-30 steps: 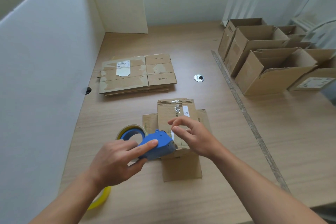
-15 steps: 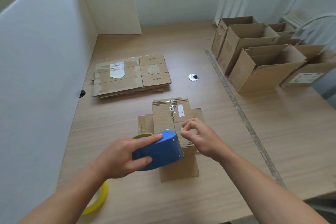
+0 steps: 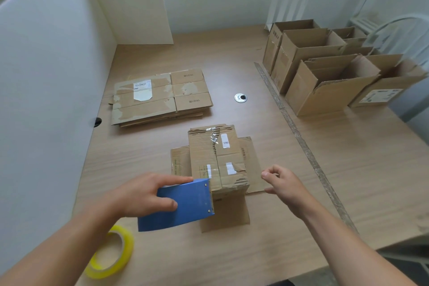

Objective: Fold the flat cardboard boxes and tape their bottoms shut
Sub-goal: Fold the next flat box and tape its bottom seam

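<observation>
A small cardboard box (image 3: 217, 160) stands bottom-up in the middle of the table, its bottom flaps folded shut and its lower flaps splayed flat on the wood. My left hand (image 3: 144, 195) grips a blue tape dispenser (image 3: 181, 204), whose front edge touches the near edge of the box's bottom. My right hand (image 3: 282, 184) hovers just right of the box, fingers loosely curled, holding nothing. A stack of flat cardboard boxes (image 3: 160, 97) lies farther back on the left.
A yellow tape roll (image 3: 109, 253) lies at the near left under my forearm. Several folded open boxes (image 3: 325, 74) stand at the right rear. White partitions (image 3: 46, 76) wall the left side. A round metal grommet (image 3: 240, 98) sits in the tabletop.
My left hand pulled the dispenser back toward me along the box's bottom to its near edge. My right hand lifted off the box and moved out to its right side.
</observation>
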Available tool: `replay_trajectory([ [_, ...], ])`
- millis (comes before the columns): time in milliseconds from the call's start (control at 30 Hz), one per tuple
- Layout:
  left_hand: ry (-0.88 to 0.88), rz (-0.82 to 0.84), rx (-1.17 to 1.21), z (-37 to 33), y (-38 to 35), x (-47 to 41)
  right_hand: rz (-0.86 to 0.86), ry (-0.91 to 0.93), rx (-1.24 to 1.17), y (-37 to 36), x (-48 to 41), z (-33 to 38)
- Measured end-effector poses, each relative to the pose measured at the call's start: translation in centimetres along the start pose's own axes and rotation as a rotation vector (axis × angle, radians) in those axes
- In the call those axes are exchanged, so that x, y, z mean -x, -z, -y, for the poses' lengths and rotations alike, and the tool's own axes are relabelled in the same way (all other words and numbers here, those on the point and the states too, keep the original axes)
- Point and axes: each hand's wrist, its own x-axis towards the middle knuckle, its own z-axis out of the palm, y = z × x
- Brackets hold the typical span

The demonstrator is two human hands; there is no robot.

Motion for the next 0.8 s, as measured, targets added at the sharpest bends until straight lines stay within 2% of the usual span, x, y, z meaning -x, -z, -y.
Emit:
replay_trajectory([
  [167, 0.059, 0.0, 0.077, 1.6, 0.9, 1.7, -0.101, -0.028, -0.002, 2.4, 0.1, -0.9],
  [400, 0.144, 0.017, -0.01, 2.0, 1.8, 0.8, -0.021, -0.074, 0.047, 1.4, -0.8, -0.8],
  [800, 0.321, 0.089, 0.002, 2.0, 1.8, -1.1, -0.094, -0.224, 0.114, -1.5, -3.4, -2.1],
])
